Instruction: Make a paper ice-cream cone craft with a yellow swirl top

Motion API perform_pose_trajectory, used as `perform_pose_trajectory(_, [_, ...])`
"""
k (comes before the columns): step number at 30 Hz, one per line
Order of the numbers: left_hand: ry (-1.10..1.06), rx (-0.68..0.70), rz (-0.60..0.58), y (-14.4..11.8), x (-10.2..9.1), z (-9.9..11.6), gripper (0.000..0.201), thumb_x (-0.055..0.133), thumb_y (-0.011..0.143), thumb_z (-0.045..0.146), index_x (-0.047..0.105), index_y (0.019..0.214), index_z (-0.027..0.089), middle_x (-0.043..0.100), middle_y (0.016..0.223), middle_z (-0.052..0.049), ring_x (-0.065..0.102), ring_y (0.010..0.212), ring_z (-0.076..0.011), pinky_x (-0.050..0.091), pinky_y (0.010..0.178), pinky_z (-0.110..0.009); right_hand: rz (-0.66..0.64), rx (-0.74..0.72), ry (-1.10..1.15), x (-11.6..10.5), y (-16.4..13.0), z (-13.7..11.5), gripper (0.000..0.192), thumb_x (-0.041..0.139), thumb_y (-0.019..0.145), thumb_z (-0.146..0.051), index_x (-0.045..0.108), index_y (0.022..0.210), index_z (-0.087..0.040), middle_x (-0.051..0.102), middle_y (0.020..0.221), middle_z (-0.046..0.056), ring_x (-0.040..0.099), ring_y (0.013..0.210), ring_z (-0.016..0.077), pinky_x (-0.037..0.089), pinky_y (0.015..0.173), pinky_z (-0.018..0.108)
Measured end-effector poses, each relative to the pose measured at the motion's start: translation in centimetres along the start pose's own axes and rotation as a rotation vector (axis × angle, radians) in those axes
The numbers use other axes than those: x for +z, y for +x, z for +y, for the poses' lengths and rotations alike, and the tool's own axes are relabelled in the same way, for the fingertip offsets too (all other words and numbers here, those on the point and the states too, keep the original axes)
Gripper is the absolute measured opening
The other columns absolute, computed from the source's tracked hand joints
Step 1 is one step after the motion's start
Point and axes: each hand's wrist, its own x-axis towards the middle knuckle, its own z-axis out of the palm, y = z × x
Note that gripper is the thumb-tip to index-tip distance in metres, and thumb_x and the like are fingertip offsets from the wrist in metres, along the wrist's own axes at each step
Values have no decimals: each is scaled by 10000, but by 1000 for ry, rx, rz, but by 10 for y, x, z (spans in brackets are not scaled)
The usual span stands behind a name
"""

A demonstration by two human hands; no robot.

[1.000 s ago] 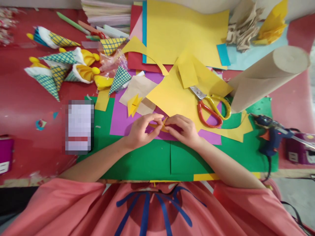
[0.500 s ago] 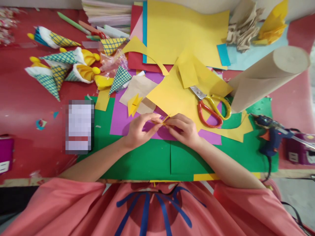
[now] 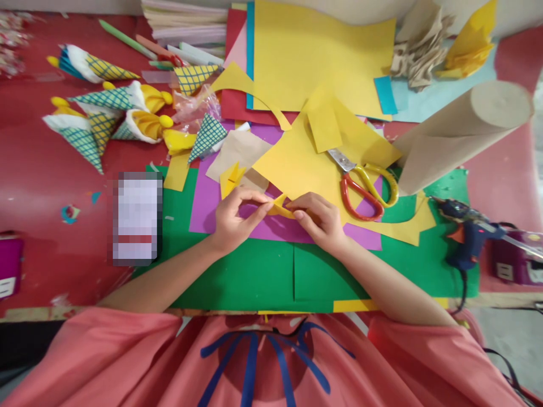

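Folded yellow paper, one: you are holding it over the purple sheet. Your left hand is pinching one end, tips together; your right hand is gripping the other, thumb beneath curled fingers. Handling: probably light, easily creasing; edges best.

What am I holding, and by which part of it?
A small folded yellow paper: your left hand pinches its left end; your right hand is at its right end, its grip unclear.
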Motion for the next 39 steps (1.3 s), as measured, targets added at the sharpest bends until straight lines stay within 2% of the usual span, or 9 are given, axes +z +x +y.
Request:
perform_pose_trajectory(8, [-52, -29, -23, -1, 1, 0, 223, 693, 811, 132, 608, 1001, 211, 707, 914, 0, 701, 851, -88, 600, 762, -188, -19, 57, 54, -1, 1, -1, 144, 514, 941, -218, 652, 931, -177, 713, 871, 62, 669, 793, 136, 545, 726, 271])
perform_pose_trajectory(16, [-29, -24, -75, -2, 0, 1, 219, 671, 834, 160, 595, 1032, 213, 697, 932, -3, 699, 841, -89, 607, 765, -201, -104, 33, 85, -2, 2, -2, 116, 547, 919, -217, 640, 971, -170, 707, 842, 40, 669, 762, 115, 538, 711, 243])
perform_pose_trajectory(20, [-19, -10, -110, -1, 0, 3, 231, 662, 840, 152, 589, 1052, 207, 698, 928, -4, 699, 823, -83, 604, 749, -186, -107, 20, 53, 0, 2, -2, 101, 562, 908, -208, 637, 963, -170, 715, 830, 38, 675, 738, 110, 543, 695, 231])
perform_pose_trajectory(25, [-27, 17, -179, -1, 1, 6, 298, 666, 833, 131, 568, 1105, 202, 712, 925, -9, 710, 832, -87, 605, 750, -176, -42, 6, -14, 3, 1, 0, 113, 551, 885, -142, 633, 955, -175, 726, 862, 54, 690, 777, 123, 556, 712, 242])
perform_pose_trajectory(28, [-29, 5, -199, -4, 1, 5, 299, 668, 834, 146, 564, 1107, 204, 715, 920, -12, 712, 837, -97, 607, 738, -187, -28, -22, -11, 3, 3, 0, 78, 584, 879, -177, 621, 947, -187, 708, 861, 55, 682, 797, 139, 567, 718, 269])
perform_pose_trajectory(31, [-11, -1, -218, -7, 2, 3, 261, 662, 843, 167, 575, 1086, 204, 713, 941, -20, 707, 848, -103, 606, 732, -198, -27, -70, -4, 2, 4, 0, 75, 626, 864, -222, 611, 931, -192, 687, 964, 92, 666, 953, 189, 574, 811, 353])
perform_pose_trajectory(34, [23, 44, -246, -5, 1, 3, 217, 647, 854, 175, 585, 1060, 207, 703, 950, -26, 697, 869, -109, 600, 718, -204, -85, -89, 49, 2, 5, 0, 59, 609, 879, -219, 597, 933, -198, 675, 1086, 111, 645, 1066, 206, 559, 888, 402])
perform_pose_trajectory(36, [49, 102, -265, -1, 1, 4, 200, 645, 855, 169, 587, 1042, 213, 696, 932, -25, 687, 897, -119, 594, 749, -227, -101, -94, 87, 3, 4, 1, 50, 598, 883, -197, 591, 933, -200, 688, 1051, 98, 656, 1042, 196, 561, 885, 397])
perform_pose_trajectory(39, [87, 149, -292, 4, -1, 6, 150, 637, 861, 188, 587, 1000, 215, 681, 917, -28, 666, 926, -133, 570, 817, -276, -48, -83, 101, 4, 4, 2, 53, 611, 866, -170, 593, 908, -196, 695, 944, 80, 670, 956, 185, 573, 842, 380])
